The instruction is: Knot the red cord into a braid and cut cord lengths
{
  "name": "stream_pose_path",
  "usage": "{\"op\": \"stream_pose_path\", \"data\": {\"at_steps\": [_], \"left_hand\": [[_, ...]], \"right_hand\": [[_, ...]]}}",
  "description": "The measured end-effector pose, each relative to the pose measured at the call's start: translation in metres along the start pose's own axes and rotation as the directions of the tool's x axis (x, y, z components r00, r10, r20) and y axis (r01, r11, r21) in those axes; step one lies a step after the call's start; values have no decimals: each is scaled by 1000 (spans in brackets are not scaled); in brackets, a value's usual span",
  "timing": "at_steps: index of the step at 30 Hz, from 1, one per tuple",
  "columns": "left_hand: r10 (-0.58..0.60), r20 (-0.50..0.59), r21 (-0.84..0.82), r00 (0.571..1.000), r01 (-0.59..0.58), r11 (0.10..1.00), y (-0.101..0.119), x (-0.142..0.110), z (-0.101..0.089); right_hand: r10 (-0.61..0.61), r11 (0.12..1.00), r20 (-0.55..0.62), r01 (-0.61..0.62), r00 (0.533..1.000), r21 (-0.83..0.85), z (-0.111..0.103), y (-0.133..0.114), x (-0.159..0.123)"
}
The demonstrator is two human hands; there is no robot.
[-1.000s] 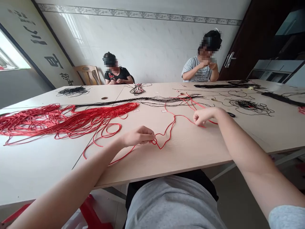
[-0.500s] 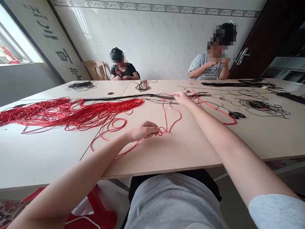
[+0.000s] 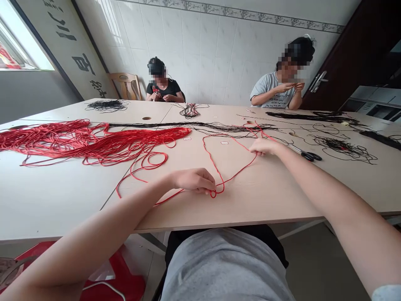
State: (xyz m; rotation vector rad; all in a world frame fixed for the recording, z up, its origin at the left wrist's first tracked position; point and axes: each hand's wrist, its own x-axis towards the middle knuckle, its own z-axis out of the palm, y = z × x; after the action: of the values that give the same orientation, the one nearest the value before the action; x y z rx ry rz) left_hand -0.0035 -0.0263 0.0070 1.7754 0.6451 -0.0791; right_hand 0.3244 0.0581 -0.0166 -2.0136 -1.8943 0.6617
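Left hand [image 3: 193, 180] pinching red cord loop [image 3: 216, 191]; right hand [image 3: 265, 146] closed on same cord; large red bundle [image 3: 94, 140] lying apart on tabletop [image 3: 56, 200].

On the wall panel [image 3: 67, 48] at the left stand big dark Chinese characters in brush style, but I cannot read them surely. The grey T-shirt [image 3: 275, 90] of one sitting person has dark printed words, too small to read. Small white labels [image 3: 224, 142] on the table [image 3: 56, 196] show nothing readable.
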Motion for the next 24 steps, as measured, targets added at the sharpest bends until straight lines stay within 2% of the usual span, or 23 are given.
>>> {"op": "stream_pose_path", "data": {"at_steps": [2,6,10,13,16,19,22,24], "left_hand": [[-26,41,1,999,26,1000,-3,0,-1],[-50,78,-2,996,50,999,-5,0,-3],[-54,62,-4,997,54,999,-5,-1,-3],[-46,57,-12,997,47,999,-5,-1,-3],[-15,66,-31,998,17,999,-6,-1,-3],[-34,65,-19,997,36,999,-5,-1,-2],[-59,77,-8,995,60,998,-4,-2,-3],[-62,87,7,994,62,998,-3,-3,-4]], "right_hand": [[-41,989,-10,42,999,140,2,-7,6],[-131,921,-159,179,979,347,13,-34,32],[-199,876,-274,296,941,382,36,-73,61],[-284,874,-262,362,922,324,58,-102,69],[-370,881,-193,409,909,237,71,-122,62],[-406,894,-130,423,905,149,69,-128,44],[-405,910,-83,410,911,66,55,-118,20],[-391,919,-64,393,918,18,46,-100,-1]]}}
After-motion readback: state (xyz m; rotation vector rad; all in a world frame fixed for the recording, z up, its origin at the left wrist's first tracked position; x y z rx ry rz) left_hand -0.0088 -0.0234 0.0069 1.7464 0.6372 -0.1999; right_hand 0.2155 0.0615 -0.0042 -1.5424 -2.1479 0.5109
